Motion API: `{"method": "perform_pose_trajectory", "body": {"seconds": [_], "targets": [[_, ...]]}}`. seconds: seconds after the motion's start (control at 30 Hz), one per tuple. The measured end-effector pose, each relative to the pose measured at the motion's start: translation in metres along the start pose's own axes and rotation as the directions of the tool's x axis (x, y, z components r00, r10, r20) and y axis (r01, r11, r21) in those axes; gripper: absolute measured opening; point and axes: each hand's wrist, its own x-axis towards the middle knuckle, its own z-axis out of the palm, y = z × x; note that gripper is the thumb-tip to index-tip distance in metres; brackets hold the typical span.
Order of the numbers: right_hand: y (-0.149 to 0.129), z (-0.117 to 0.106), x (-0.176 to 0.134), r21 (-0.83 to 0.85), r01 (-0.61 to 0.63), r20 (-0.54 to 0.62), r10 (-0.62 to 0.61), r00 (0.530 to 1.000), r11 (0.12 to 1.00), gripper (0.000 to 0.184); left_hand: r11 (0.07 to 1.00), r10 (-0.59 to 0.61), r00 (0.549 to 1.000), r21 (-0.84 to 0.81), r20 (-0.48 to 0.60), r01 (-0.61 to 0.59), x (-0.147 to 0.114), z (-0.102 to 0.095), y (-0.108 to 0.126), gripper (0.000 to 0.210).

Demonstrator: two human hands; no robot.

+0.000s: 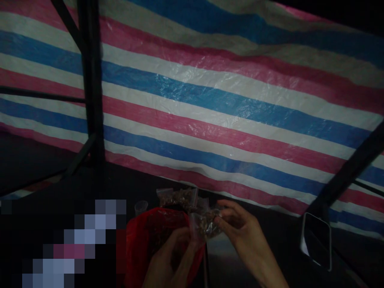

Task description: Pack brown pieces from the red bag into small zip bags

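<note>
1. Clear plastic bag (211,225): located between the two hands, at the right edge of the red bag (135,236) as seen from the head. Contents: small brownish pieces, too dim to identify.

2. Key relation: the clear plastic bag lies forward and to the right of the left hand (172,258), and directly left of the right hand's (244,228) fingertips. Its long axis runs roughly left to right. The flat, strip-like end faces the left hand; the filled end faces the right hand. Both hands are close to it.

3. Right hand: thumb and forefinger are closed on the filled end of the clear plastic bag; the other fingers are loosely bent.

4. Left hand: thumb and fingers are curved toward each other, tips at the strip end. Low light and blur obscure the contact; whether they pinch the strip cannot be told.

5. Red bag: mouth open and facing up, partly hidden by the left hand. A dark brownish mass shows inside; its nature cannot be determined.

6. Filled bags (177,198): grouped beyond the red bag, on the dark surface (123,176), holding similar brownish pieces.

7. Clear cup (141,207): beyond the red bag, left of the filled bags. Contents cannot be discerned.
</note>
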Motion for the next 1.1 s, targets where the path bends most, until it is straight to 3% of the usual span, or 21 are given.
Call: {"method": "perform_pose_trajectory", "body": {"seconds": [0.07,0.13,0.23,0.33,0.37,0.43,0.53,0.83,0.97,1.1], "targets": [[-0.004,0.014,-0.006,0.053,-0.015,0.051,0.012,0.999,0.998,0.04,0.988,-0.1,0.993,-0.109,0.058,0.106,0.004,-0.002,0.004,0.044],[-0.003,0.021,-0.007,0.043,-0.019,0.043,0.017,0.999,0.999,0.038,0.978,-0.131,0.99,-0.155,0.043,0.137,0.007,-0.005,0.005,0.046],[-0.004,0.021,-0.005,-0.077,0.045,-0.069,-0.051,0.996,0.996,0.035,0.969,-0.15,0.988,-0.194,0.022,0.151,0.011,-0.009,0.004,0.045],[-0.014,0.025,-0.009,-0.257,0.145,-0.15,-0.187,0.971,0.956,0.02,0.942,-0.189,0.982,-0.276,0.023,0.188,0.014,-0.009,0.005,0.045],[-0.019,0.028,-0.012,-0.277,0.151,-0.114,-0.189,0.975,0.949,0.013,0.93,-0.203,0.979,-0.31,0.015,0.198,0.015,-0.008,0.007,0.047],[-0.028,0.038,-0.018,-0.257,0.087,0.053,-0.076,0.996,0.962,0.006,0.899,-0.234,0.972,-0.383,-0.013,0.211,0.016,-0.007,0.011,0.05],[-0.033,0.054,-0.023,-0.209,-0.061,0.243,0.112,0.964,0.976,0.007,0.872,-0.251,0.966,-0.447,-0.061,0.198,0.017,-0.006,0.016,0.051],[-0.033,0.051,-0.021,-0.153,-0.12,0.299,0.162,0.941,0.981,0.011,0.887,-0.181,0.983,-0.431,0.004,0.165,0.027,-0.008,0.012,0.067],[-0.032,0.054,-0.023,-0.191,-0.075,0.27,0.126,0.955,0.979,0.014,0.913,-0.137,0.99,-0.39,-0.02,0.118,0.025,-0.01,0.016,0.062],[-0.026,0.062,-0.02,-0.181,-0.04,0.189,0.075,0.979,0.983,0.011,0.969,-0.042,0.997,-0.246,-0.066,0.025,0.019,-0.009,0.018,0.049]]}}
